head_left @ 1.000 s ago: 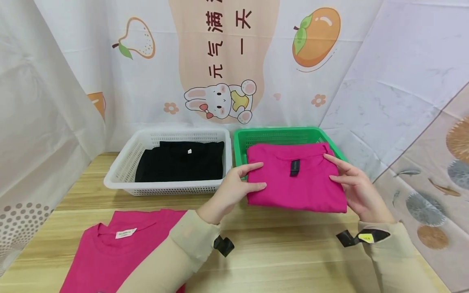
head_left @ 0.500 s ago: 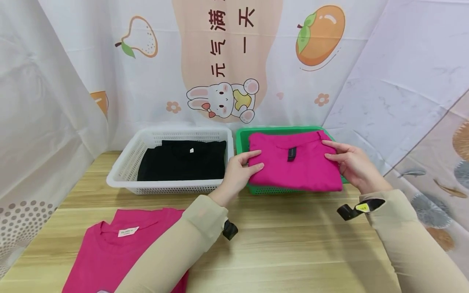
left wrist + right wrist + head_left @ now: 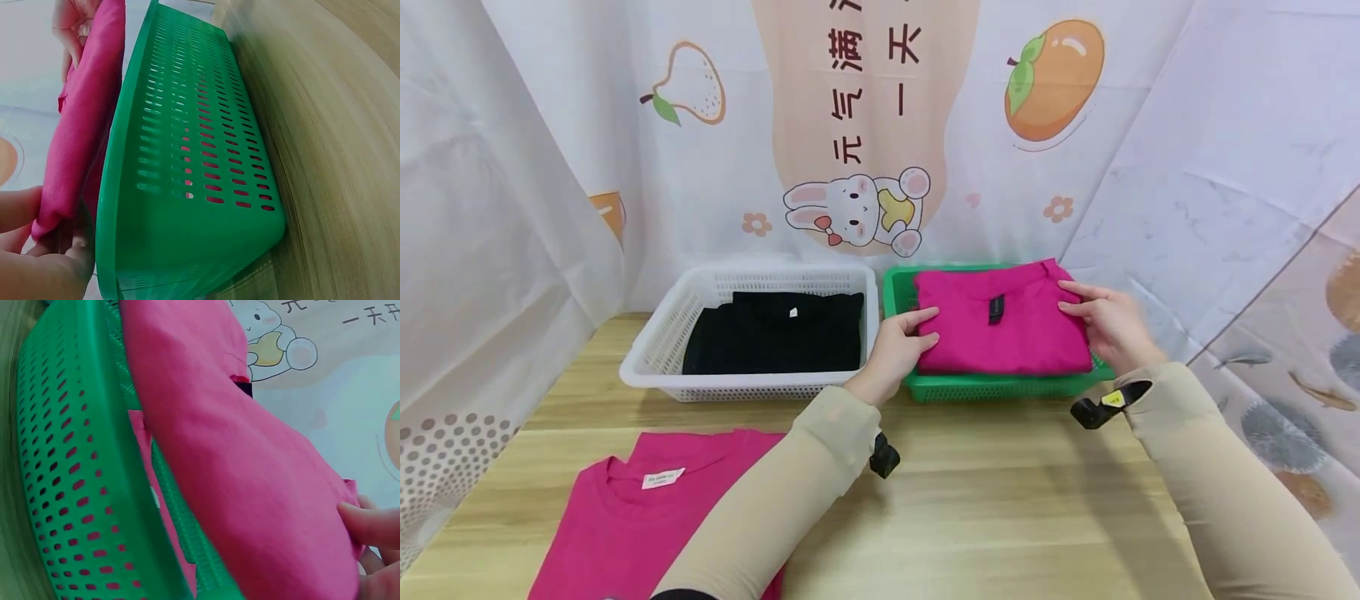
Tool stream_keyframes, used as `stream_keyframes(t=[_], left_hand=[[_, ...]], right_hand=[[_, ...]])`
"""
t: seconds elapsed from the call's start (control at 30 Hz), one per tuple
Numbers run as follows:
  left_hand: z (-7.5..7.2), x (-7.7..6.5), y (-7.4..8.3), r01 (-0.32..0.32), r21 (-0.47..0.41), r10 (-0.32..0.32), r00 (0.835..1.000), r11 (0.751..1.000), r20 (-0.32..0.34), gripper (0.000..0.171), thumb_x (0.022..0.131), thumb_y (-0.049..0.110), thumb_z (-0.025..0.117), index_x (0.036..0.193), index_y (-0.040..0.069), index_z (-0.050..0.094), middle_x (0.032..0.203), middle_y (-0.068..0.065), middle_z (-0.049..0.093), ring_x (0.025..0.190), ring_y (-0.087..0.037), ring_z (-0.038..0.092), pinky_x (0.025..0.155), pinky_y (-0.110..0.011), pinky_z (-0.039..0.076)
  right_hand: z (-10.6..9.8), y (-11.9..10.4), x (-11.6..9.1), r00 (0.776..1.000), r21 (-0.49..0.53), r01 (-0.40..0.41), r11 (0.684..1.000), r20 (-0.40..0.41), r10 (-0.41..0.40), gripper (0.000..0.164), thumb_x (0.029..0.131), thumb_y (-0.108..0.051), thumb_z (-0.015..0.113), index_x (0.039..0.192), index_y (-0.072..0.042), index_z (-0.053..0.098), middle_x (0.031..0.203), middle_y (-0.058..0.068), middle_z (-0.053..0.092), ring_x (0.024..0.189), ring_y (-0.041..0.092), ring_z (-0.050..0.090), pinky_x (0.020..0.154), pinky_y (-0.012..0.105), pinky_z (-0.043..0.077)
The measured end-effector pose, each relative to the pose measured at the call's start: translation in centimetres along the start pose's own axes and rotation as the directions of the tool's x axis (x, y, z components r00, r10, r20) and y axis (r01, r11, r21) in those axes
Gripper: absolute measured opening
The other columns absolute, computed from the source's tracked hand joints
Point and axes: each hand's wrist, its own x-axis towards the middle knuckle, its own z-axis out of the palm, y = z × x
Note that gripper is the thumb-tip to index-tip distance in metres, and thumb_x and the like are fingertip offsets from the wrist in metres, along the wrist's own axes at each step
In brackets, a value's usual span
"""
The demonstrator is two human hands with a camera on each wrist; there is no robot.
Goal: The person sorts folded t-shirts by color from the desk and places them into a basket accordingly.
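Observation:
Both hands hold a folded magenta T-shirt (image 3: 1000,337) by its two sides, close over the green basket (image 3: 1000,388). My left hand (image 3: 895,346) pinches its left edge, thumb above and fingers tucked under in the left wrist view. On the other side, my right hand (image 3: 1111,325) grips the right edge between thumb and fingers. A black label shows at the collar. In the right wrist view the shirt (image 3: 219,444) hangs above the basket's rim, and more pink cloth (image 3: 186,575) lies inside, seen through the slots too.
Left of the green basket stands a white basket (image 3: 752,379) with folded black clothing (image 3: 775,337) in it. Another magenta T-shirt (image 3: 647,517) with a white label lies folded on the wooden table (image 3: 970,500), partly under the left sleeve. A printed curtain (image 3: 722,192) hangs behind.
Both hands have carried the folded T-shirt away from the body and lowered it toward the green basket. The basket's front wall now shows below the shirt. The other garments have not moved.

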Motion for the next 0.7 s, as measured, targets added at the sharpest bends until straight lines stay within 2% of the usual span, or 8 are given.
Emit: stream_keyframes(t=[0.17, 0.3, 0.43, 0.5, 0.6, 0.7], left_hand=[[0.2, 0.1, -0.1, 0.011, 0.029, -0.012, 0.999, 1.000, 0.047, 0.045, 0.099, 0.003, 0.054, 0.143, 0.015, 0.055, 0.155, -0.007, 0.044, 0.147, -0.021, 0.031, 0.113, -0.036, 0.042], [0.2, 0.3, 0.0, 0.006, 0.078, -0.010, 0.998, 0.997, 0.056, 0.046, 0.100, 0.004, 0.051, 0.145, 0.014, 0.052, 0.155, -0.008, 0.042, 0.146, -0.022, 0.032, 0.112, -0.035, 0.043], [0.4, 0.7, 0.2, 0.018, 0.090, -0.024, 0.998, 0.996, 0.065, 0.049, 0.100, 0.003, 0.051, 0.147, 0.013, 0.048, 0.157, -0.008, 0.040, 0.146, -0.023, 0.032, 0.113, -0.036, 0.041], [0.4, 0.9, 0.1, 0.025, 0.078, -0.031, 0.997, 0.997, 0.067, 0.050, 0.099, 0.003, 0.052, 0.148, 0.013, 0.047, 0.157, -0.008, 0.039, 0.147, -0.022, 0.031, 0.115, -0.037, 0.038], [0.4, 1.0, 0.0, 0.038, 0.073, -0.042, 0.997, 0.997, 0.061, 0.052, 0.099, 0.003, 0.053, 0.150, 0.010, 0.044, 0.157, -0.009, 0.039, 0.147, -0.022, 0.032, 0.116, -0.038, 0.037], [0.2, 0.9, 0.0, 0.049, 0.078, -0.053, 0.997, 0.996, 0.051, 0.051, 0.100, 0.004, 0.052, 0.150, 0.006, 0.042, 0.155, -0.013, 0.042, 0.144, -0.026, 0.039, 0.115, -0.040, 0.038]], right_hand=[[0.0, 0.8, 0.3, 0.999, 0.045, 0.006, 0.999, -0.051, -0.004, 0.056, 0.092, 0.005, 0.062, 0.143, -0.013, 0.048, 0.167, 0.000, 0.014, 0.095, -0.001, 0.065, 0.075, 0.019, 0.057], [0.1, 1.0, 0.8, 0.996, 0.080, 0.034, 0.996, -0.087, -0.027, 0.052, 0.090, 0.006, 0.064, 0.138, -0.014, 0.056, 0.166, -0.001, 0.016, 0.097, 0.001, 0.063, 0.076, 0.018, 0.057], [0.6, 1.2, 1.5, 0.987, 0.107, 0.054, 0.993, -0.154, -0.037, 0.048, 0.088, 0.006, 0.067, 0.130, -0.015, 0.064, 0.164, -0.001, 0.025, 0.108, 0.005, 0.059, 0.075, 0.017, 0.056], [1.0, 1.3, 1.9, 0.978, 0.089, 0.075, 0.993, -0.200, -0.056, 0.047, 0.087, 0.006, 0.068, 0.129, -0.014, 0.065, 0.160, 0.000, 0.034, 0.115, 0.007, 0.055, 0.074, 0.015, 0.055], [1.3, 1.6, 2.5, 0.961, 0.042, 0.118, 0.992, -0.257, -0.103, 0.044, 0.086, 0.007, 0.068, 0.126, -0.012, 0.068, 0.142, 0.002, 0.055, 0.112, 0.006, 0.055, 0.072, 0.014, 0.053], [1.2, 2.1, 2.6, 0.959, -0.031, 0.142, 0.989, -0.241, -0.145, 0.036, 0.089, 0.008, 0.063, 0.114, -0.014, 0.076, 0.110, -0.007, 0.068, 0.096, 0.002, 0.062, 0.070, 0.015, 0.054]])
